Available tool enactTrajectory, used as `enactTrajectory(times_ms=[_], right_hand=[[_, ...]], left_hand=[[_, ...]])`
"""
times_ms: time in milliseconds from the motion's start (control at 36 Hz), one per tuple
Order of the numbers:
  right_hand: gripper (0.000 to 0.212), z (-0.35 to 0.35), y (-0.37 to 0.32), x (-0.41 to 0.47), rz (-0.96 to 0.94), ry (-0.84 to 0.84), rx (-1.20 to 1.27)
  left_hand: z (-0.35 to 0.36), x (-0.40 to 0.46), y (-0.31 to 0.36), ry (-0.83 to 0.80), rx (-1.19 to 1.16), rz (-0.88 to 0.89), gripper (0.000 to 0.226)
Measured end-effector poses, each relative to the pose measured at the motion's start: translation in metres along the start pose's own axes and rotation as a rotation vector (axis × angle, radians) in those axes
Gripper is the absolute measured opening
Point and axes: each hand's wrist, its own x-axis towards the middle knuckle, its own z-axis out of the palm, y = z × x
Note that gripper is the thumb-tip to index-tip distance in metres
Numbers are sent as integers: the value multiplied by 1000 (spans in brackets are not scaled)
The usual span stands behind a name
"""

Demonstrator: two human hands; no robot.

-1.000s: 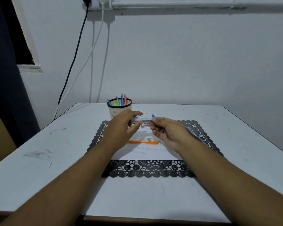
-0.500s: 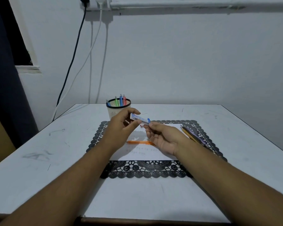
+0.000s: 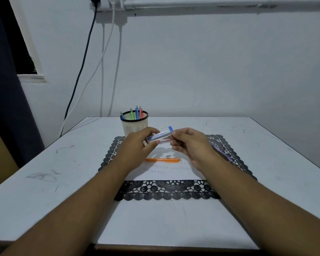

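Note:
My left hand (image 3: pixel 137 145) pinches the lower end of a clear lead tube with a blue cap (image 3: pixel 160 134), held tilted above the paper, cap end up to the right. My right hand (image 3: pixel 190 145) pinches a thin clear pink pencil (image 3: pixel 165 140) just under the tube, fingers near the cap. Both hands hover over a white sheet of paper (image 3: pixel 166 170) with faint writing. An orange mechanical pencil (image 3: pixel 162 160) lies on the sheet, with a tiny white piece (image 3: pixel 168 155) beside it.
A black lace placemat (image 3: pixel 166 193) lies under the paper on a white table (image 3: pixel 44 182). A cup of coloured pens (image 3: pixel 134 122) stands behind my left hand. More pencils (image 3: pixel 222 151) lie on the mat beyond my right wrist. Cables hang down the wall at the left.
The tube's blue cap end has risen and tilted up to the right. Both hands have stayed together above the paper, shifting only a little.

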Motion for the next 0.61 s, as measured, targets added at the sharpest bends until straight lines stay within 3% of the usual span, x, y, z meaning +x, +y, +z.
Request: enactTrajectory(times_ms=[83, 250, 611], right_hand=[[3, 1, -1, 0, -71, 1, -83], [19, 2, -2, -3, -194, 7, -221], [8, 3, -8, -9, -239, 34, -274]], left_hand=[[3, 3, -3, -46, 15, -7, 21], [7, 5, -8, -81, 24, -30, 20], [9, 4, -8, -75, 58, -49, 23]])
